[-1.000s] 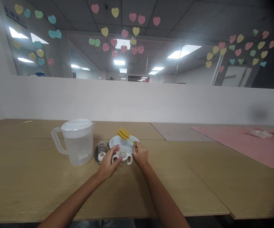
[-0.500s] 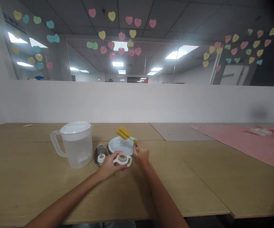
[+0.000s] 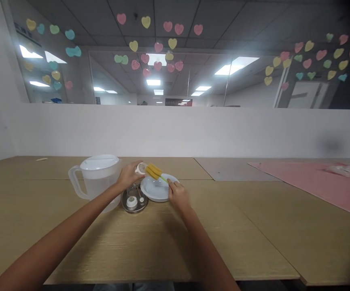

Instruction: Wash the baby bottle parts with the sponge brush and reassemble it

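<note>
My left hand (image 3: 130, 173) is closed around a baby bottle (image 3: 141, 168) with a white handled collar. It is raised above the far left side of a white bowl (image 3: 156, 198), its mouth turned towards the right. In my right hand (image 3: 178, 195) is the green handle of a bottle brush (image 3: 154, 171). The brush's yellow sponge head points left and lies right beside the bottle mouth; whether its tip is inside I cannot tell. Below my left hand a round metal tray (image 3: 134, 209) carries a white nipple ring (image 3: 131, 202) and a small white part (image 3: 142, 200).
A clear plastic pitcher (image 3: 98, 182) with a white lid stands left of the tray, partly behind my left forearm. Across the right of the wooden table (image 3: 150, 246) lies a pink cloth (image 3: 308, 182) with a clear plastic item on it. A white wall rises behind.
My left hand has lifted the baby bottle away from the table front, up and left, tipping its mouth towards the brush. The bottle brush has shifted slightly down and left.
</note>
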`<act>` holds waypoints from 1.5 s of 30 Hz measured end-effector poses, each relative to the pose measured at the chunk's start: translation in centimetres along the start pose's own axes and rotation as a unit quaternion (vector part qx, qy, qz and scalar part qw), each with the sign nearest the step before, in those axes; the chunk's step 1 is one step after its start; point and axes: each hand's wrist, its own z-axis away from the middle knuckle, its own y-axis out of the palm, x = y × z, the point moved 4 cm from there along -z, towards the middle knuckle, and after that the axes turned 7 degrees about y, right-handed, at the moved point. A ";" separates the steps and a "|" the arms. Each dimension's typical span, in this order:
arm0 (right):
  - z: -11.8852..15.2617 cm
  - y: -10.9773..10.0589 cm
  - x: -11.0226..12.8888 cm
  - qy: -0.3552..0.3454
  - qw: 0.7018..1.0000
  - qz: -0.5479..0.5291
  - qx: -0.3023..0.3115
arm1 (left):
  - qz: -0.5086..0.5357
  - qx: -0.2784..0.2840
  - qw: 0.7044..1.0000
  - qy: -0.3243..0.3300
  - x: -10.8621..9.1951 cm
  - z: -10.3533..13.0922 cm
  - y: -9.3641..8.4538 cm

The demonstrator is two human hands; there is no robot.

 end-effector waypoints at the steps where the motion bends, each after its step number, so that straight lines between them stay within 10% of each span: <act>1: -0.1 0.0 0.3 0.000 1.000 0.017 0.019 | -0.006 0.006 1.000 0.012 0.0 -0.1 0.2; 21: -0.1 -1.0 2.0 -0.009 0.986 0.063 0.153 | -0.136 0.081 0.969 0.189 -0.3 0.5 1.8; 29: 0.3 -0.9 2.4 0.004 0.995 0.056 0.083 | -0.132 0.124 0.927 0.329 -5.7 1.6 3.8; 35: 0.0 -0.7 0.6 0.031 0.998 0.037 0.042 | -0.137 0.116 0.950 0.254 -3.7 -1.2 4.3; 41: -0.1 -0.3 -2.1 0.182 0.982 -0.009 0.047 | -0.247 0.131 0.940 0.196 -0.8 -2.9 4.5; 45: 0.1 -0.7 -4.5 0.372 0.926 -0.028 0.063 | -0.266 0.176 0.893 0.317 -2.5 -2.3 5.6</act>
